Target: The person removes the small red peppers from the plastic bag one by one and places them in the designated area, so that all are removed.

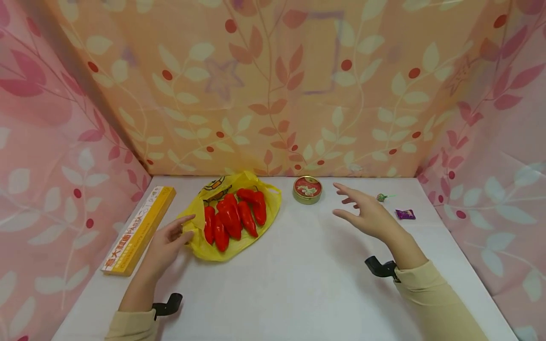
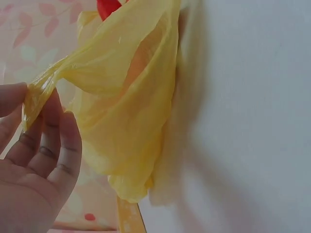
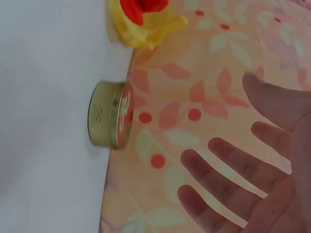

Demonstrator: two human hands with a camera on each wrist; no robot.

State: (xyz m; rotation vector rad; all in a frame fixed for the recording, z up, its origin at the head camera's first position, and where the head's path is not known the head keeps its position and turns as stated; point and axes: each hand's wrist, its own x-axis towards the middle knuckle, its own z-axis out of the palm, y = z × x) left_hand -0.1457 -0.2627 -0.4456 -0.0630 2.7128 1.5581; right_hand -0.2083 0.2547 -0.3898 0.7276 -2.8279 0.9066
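Note:
A yellow plastic bag [image 1: 239, 251] lies spread on the white table with several red peppers [image 1: 230, 218] on it. My left hand [image 1: 164, 246] pinches the bag's near-left edge between thumb and fingers; the left wrist view shows the gathered yellow plastic [image 2: 121, 116] pulled up in that grip. Off to the right, my right hand [image 1: 367, 213] hovers above the table with its fingers spread and nothing in them. Nearest to it is a round gold tin [image 1: 307, 190] with a red lid, which also shows in the right wrist view.
A yellow and white pasta box [image 1: 138, 232] lies along the table's left side. Beyond my right hand are a lollipop [image 1: 381, 197] and a small purple wrapped candy [image 1: 405, 214]. Patterned cloth walls [image 1: 273, 94] stand at the back and both sides.

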